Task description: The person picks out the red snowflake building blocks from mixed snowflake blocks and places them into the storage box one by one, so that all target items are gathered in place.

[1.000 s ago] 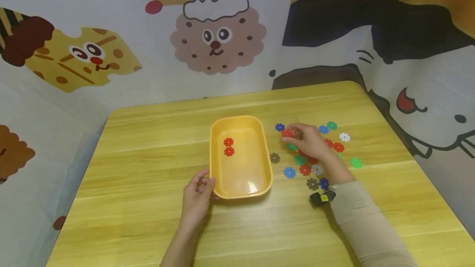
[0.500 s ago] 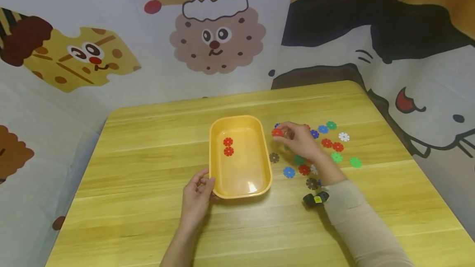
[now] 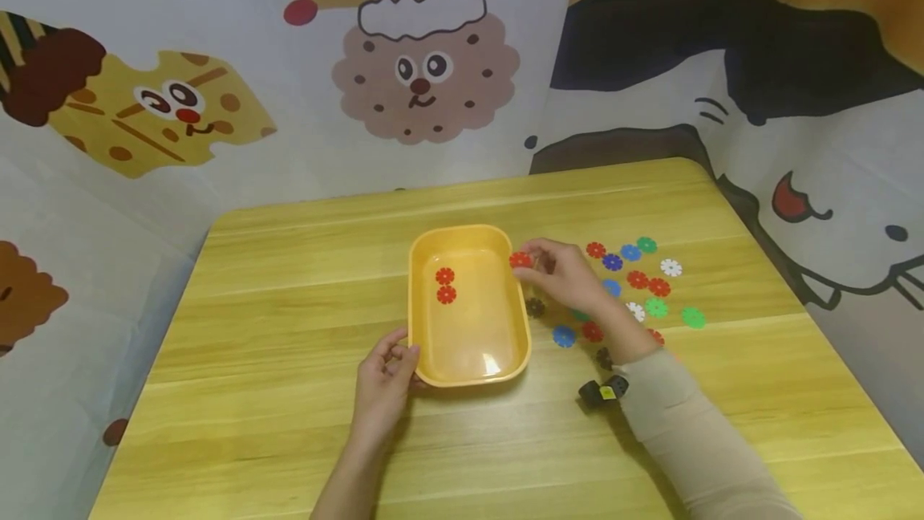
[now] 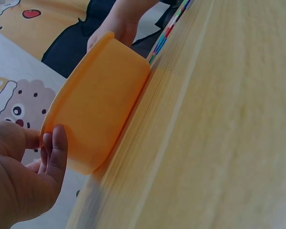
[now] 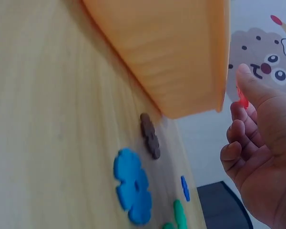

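Note:
A yellow-orange plastic tray (image 3: 469, 382) stands on the wooden table, with two red snowflake discs (image 3: 445, 286) lying inside it. My left hand (image 3: 386, 379) pinches the tray's rim at its near left corner; in the left wrist view the thumb (image 4: 31, 138) is on the rim and the fingers are against the outer wall. At the tray's far right edge, my right hand (image 3: 563, 271) pinches a red snowflake disc (image 3: 520, 260) between thumb and fingers. The right wrist view shows that red disc (image 5: 242, 98) edge-on, close beside the tray wall (image 5: 181, 62).
Several loose discs lie right of the tray, among them a blue disc (image 3: 564, 336), a brown disc (image 3: 535, 308), a white disc (image 3: 670, 267) and a green disc (image 3: 693, 317). A black device (image 3: 604, 392) sits at the right wrist. Behind the table hangs a cartoon-printed cloth (image 3: 426, 167).
My right hand has moved left with the red disc, from over the scattered discs to the tray's right rim. The left hand and the tray have stayed in place.

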The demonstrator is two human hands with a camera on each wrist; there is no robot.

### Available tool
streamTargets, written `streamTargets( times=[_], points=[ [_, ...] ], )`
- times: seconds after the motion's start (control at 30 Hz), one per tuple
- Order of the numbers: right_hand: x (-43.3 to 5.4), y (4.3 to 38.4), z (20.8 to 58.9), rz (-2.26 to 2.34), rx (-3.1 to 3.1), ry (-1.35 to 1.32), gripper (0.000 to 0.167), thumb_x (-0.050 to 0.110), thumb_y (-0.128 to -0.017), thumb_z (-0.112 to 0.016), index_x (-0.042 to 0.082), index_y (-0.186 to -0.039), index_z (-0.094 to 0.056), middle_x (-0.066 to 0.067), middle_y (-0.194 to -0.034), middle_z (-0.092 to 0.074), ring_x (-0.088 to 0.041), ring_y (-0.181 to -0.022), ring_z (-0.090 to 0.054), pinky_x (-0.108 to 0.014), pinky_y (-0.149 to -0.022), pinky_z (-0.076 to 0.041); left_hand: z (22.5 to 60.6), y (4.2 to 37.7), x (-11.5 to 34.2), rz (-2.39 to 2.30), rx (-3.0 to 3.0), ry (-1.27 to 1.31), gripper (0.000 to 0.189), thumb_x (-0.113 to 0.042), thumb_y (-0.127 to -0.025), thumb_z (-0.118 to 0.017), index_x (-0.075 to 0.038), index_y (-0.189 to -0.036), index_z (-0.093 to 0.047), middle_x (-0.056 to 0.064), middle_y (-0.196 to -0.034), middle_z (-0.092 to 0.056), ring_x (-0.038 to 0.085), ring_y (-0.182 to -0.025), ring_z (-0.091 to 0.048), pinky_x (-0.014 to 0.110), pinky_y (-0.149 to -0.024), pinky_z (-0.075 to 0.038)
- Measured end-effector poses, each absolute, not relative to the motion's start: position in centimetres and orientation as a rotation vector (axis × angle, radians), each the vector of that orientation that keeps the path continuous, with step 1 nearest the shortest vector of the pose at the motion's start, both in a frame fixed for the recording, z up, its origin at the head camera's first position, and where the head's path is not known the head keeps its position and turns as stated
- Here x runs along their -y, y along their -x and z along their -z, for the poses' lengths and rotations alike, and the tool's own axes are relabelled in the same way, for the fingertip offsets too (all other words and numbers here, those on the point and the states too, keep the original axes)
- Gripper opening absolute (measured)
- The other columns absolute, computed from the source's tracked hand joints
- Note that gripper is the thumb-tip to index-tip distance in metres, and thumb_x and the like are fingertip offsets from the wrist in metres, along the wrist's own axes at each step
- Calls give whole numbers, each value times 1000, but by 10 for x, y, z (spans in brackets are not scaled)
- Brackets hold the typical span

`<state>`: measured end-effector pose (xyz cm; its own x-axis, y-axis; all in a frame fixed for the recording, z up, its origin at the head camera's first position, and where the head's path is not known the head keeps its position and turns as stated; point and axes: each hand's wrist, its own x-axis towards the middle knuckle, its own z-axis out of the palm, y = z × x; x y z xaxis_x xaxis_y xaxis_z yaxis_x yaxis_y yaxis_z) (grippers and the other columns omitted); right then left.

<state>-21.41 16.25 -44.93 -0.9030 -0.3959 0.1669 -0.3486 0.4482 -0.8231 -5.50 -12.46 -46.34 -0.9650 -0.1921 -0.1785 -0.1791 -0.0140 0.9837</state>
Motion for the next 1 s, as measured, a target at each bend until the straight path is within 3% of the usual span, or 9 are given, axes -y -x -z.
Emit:
streamTargets(
  times=[0.47,1.0],
  points=[
    [-135,208,437,1490,-2619,814,33,19,-88,-81,1,-113,-70,-3,-75,-59,-18,-63,-50,-23,-53,-46,461,54,124,2208,2194,-409,40,-4,-102,-59,7,-139,-50,11,-94,-54,13,-68,-64,28,-62,-63],
    [-107,203,430,1410,-2656,970,34,20,-87,-82,0,-112,-70,-3,-87,-65,-13,-57,-46,-22,-50,-44,462,54,124,2228,2179,-407,40,-4,-102,-58,8,-140,-49,11,-94,-55,13,-69,-64,27,-62,-63]
  ],
)
